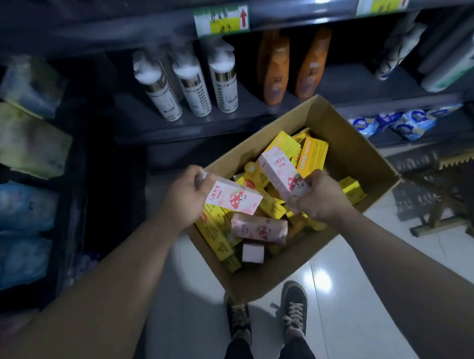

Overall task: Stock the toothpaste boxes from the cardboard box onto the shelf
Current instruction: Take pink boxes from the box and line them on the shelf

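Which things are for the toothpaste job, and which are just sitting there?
For the job: cardboard box, yellow boxes inside it, pink box in the left hand, second pink box in the right hand, shelf.
Just there: white bottles, orange bottles, blue packs.

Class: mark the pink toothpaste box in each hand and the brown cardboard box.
Pink toothpaste box [233, 197] in left hand [186, 195], head view, top face.
Pink toothpaste box [279, 173] in right hand [320, 199], head view, side face.
Brown cardboard box [352, 157], head view, inner wall.

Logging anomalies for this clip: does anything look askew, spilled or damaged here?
Only the cardboard box: its yellow and pink toothpaste boxes lie heaped at all angles, not packed in rows. No spill or damage shows.
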